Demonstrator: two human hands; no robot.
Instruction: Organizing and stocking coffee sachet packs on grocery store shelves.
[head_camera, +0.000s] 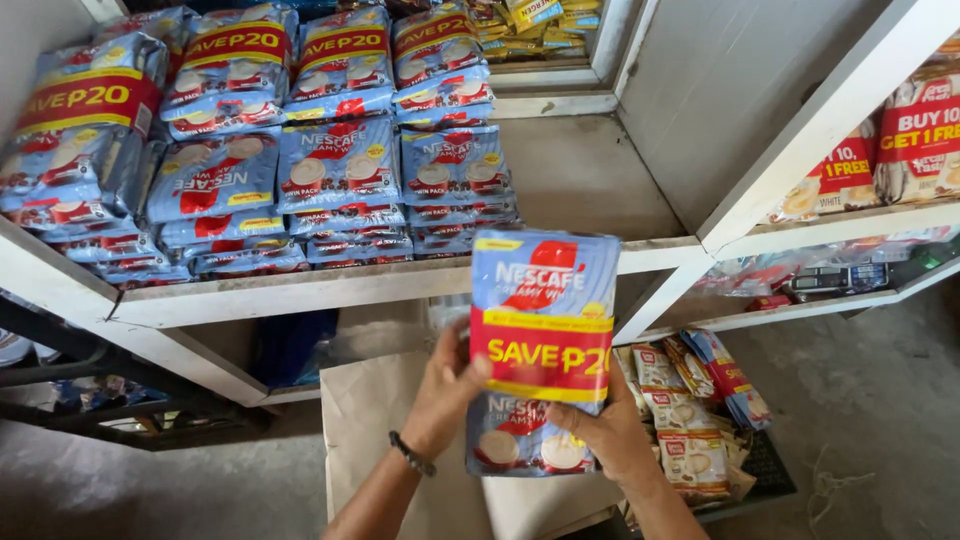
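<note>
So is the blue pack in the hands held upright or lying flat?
Upright. The blue pack stands tall in front of the shelf, its printing right way up, left hand at its side, right hand under its lower corner.

Coffee pack (543, 345) held upright in front of the white shelf (300, 285), left hand (447, 395) on its left edge, right hand (610, 430) under its lower right corner. On the shelf behind, stacked coffee packs (290, 170) in rows fill the left part. Below the pack a cardboard box (375, 420); to its right, a crate of sachets (690, 420), under the right-hand shelves (830, 225).
</note>
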